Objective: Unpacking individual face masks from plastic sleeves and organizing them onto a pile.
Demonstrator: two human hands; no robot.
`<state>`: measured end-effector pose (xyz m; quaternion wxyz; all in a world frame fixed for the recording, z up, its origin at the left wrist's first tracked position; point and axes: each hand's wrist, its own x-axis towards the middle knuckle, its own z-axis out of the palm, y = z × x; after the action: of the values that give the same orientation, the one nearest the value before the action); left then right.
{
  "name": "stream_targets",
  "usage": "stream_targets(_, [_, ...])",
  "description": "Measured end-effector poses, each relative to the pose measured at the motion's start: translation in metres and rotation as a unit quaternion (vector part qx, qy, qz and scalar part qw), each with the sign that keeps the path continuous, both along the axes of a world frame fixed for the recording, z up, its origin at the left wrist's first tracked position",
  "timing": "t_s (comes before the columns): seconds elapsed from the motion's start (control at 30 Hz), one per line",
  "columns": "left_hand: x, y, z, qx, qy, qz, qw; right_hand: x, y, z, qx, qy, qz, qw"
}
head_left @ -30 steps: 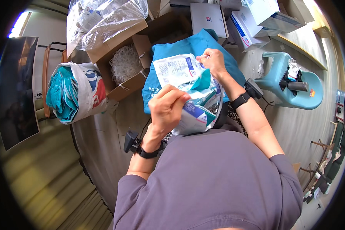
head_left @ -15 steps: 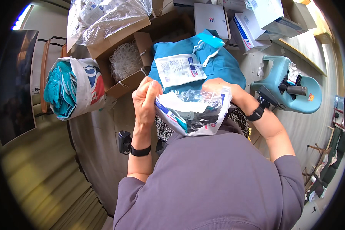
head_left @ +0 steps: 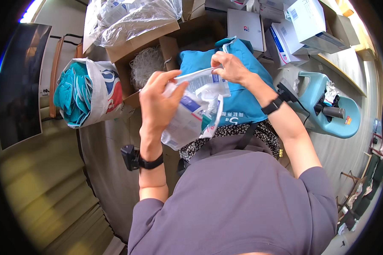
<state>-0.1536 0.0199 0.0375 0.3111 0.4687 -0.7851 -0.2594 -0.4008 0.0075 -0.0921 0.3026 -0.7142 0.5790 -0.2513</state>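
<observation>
My right hand [head_left: 232,68] pinches the top edge of a flat white packet [head_left: 219,87] with blue print, just above a teal fabric bag [head_left: 249,100]. To its left, my left hand [head_left: 159,100] has thumb and fingers curled at the mouth of a clear-and-white plastic bag [head_left: 183,125]. That bag hangs tilted below the hand, and a bit of teal shows at its right edge. The packet overlaps the bag's upper part, so where the two touch is unclear. The teal bag lies in front of my lap, on black-and-white speckled cloth [head_left: 259,134].
A white sack [head_left: 104,91] stuffed with teal fabric pieces [head_left: 74,93] stands at left. Beyond are an open cardboard box [head_left: 123,70] with white stringy loops [head_left: 147,68] and several white boxes [head_left: 244,32]. At right sits a light-blue plastic stool [head_left: 338,127] with small items on it.
My right hand has moved up and lifted the white packet off the teal bag. The plastic bag has swung left and down under my left hand, and its dark contents no longer show.
</observation>
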Motion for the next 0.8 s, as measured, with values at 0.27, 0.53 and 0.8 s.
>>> stream_targets(0.27, [-0.055, -0.010, -0.029, -0.010, -0.104, -0.102, 0.989, 0.006, 0.038, 0.075, 0.048, -0.352, -0.057, 0.933])
stream_targets(0.53, [-0.077, 0.028, -0.034, -0.130, 0.037, -0.195, 0.971, 0.003, 0.028, 0.020, 0.072, -0.349, -0.291, 0.888])
stream_targets(0.8, [-0.032, 0.055, 0.020, -0.123, 0.178, -0.035, 0.976, -0.098, 0.034, -0.066, -0.105, 0.003, -0.412, 0.905])
